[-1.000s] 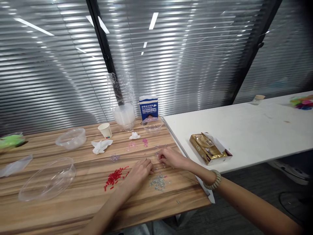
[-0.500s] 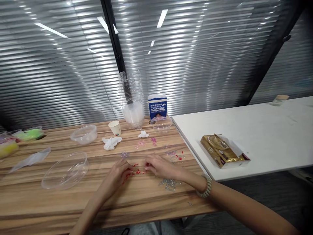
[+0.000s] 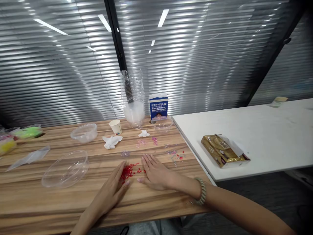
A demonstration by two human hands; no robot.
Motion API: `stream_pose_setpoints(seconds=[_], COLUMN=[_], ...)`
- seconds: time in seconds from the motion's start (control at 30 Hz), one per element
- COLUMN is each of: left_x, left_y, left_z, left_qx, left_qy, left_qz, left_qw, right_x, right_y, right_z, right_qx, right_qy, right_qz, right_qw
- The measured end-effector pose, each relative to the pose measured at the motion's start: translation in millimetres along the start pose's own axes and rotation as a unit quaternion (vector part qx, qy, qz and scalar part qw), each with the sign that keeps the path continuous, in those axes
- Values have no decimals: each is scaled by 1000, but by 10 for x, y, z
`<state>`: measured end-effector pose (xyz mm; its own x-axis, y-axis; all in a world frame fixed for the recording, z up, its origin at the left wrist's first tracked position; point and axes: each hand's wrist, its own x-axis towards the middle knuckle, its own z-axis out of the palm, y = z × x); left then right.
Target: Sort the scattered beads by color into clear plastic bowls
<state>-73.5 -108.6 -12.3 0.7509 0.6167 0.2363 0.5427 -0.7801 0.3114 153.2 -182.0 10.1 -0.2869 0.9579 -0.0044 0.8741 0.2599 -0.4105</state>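
Okay, red beads [image 3: 127, 172] between left hand [image 3: 110, 192] and right hand [image 3: 157, 173], pile's long axis near-left to far-right; both grips released, spread flat. Wood-grain desk [image 3: 73, 205], white table [image 3: 259, 130] adjoining right, slatted blinds [image 3: 176, 62] behind.

wooden table [image 3: 102, 209]: streaked grain, smooth, low sheen | round tubs [image 3: 84, 133]: clear glossy plastic | tissues [image 3: 111, 142]: soft white paper, matt | tissue pack [image 3: 221, 150]: shiny gold wrapper, creased | red beads [image 3: 127, 171]: glossy | blinds [image 3: 171, 58]: slatted, metallic-looking shine
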Motion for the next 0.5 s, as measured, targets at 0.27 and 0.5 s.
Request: stream_pose_setpoints(seconds=[0.27,0.5], left_x=[64,204], left_y=[-15,82], left_z=[21,-8], left_qx=[9,54], left_qy=[-4,19], left_qz=[74,106], left_qw=[997,993], right_x=[63,-690], right_y=[-357,670], right_z=[-149,-598], right_qx=[99,32], right_qy=[-49,188], right_qz=[-105,5], right_qw=[988,982])
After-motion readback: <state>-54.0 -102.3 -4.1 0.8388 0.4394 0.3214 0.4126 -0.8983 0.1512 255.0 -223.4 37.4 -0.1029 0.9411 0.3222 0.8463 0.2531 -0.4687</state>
